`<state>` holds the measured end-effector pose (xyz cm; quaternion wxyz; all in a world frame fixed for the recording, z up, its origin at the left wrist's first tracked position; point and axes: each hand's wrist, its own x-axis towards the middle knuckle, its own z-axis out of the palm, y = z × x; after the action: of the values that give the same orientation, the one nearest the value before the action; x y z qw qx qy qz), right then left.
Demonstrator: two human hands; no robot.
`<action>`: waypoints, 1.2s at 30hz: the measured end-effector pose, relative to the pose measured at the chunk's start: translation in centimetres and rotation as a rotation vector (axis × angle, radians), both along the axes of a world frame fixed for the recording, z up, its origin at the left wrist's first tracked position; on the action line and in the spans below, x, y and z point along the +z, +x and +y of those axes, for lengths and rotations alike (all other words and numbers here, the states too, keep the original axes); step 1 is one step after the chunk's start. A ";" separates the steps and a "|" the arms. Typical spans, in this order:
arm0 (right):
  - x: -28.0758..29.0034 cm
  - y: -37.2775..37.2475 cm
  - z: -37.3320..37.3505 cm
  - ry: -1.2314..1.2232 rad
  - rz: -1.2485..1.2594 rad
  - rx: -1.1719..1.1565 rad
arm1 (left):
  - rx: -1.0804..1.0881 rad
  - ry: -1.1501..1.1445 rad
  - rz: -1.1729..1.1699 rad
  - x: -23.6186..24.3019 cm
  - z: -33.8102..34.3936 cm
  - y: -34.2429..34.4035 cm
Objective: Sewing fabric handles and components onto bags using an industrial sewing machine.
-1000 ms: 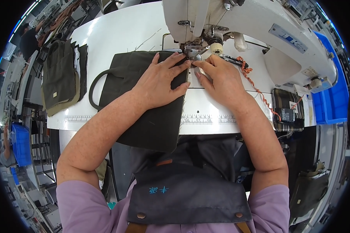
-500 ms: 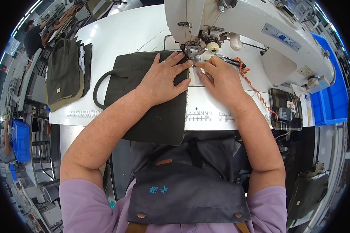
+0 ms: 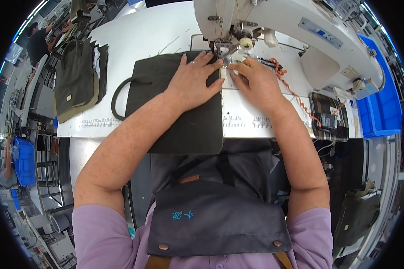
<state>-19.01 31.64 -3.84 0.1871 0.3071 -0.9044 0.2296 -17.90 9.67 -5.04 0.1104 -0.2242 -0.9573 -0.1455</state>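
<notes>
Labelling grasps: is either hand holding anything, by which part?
Left hand lies flat on the dark green rectangular fabric panel near its right edge, not gripping. Right hand is beside that edge; whether it pinches anything can't be told.

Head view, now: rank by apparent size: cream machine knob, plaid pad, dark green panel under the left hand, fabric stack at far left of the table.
1. Dark green panel, partly covered
2. Fabric stack
3. Plaid pad
4. Cream knob

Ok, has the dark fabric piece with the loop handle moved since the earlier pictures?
Yes. Judged against the ruler scale, the near right corner of the dark fabric piece has swung to the right.
</notes>
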 end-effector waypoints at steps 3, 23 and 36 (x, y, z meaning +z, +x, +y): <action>0.5 1.3 0.9 0.010 0.110 0.032 | -0.038 -0.017 0.017 0.2 -0.4 -0.2; -5.5 15.4 -1.2 -0.850 -1.033 0.283 | -0.287 0.194 0.044 1.1 -2.6 14.6; -5.6 15.3 -2.3 -0.969 -1.127 0.283 | -0.294 0.137 0.149 0.0 -1.5 15.4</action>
<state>-3.66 29.31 -9.42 -0.2208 0.1398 -0.6130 0.7456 -2.45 8.18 -5.02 0.1737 -0.3639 -0.8911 -0.2081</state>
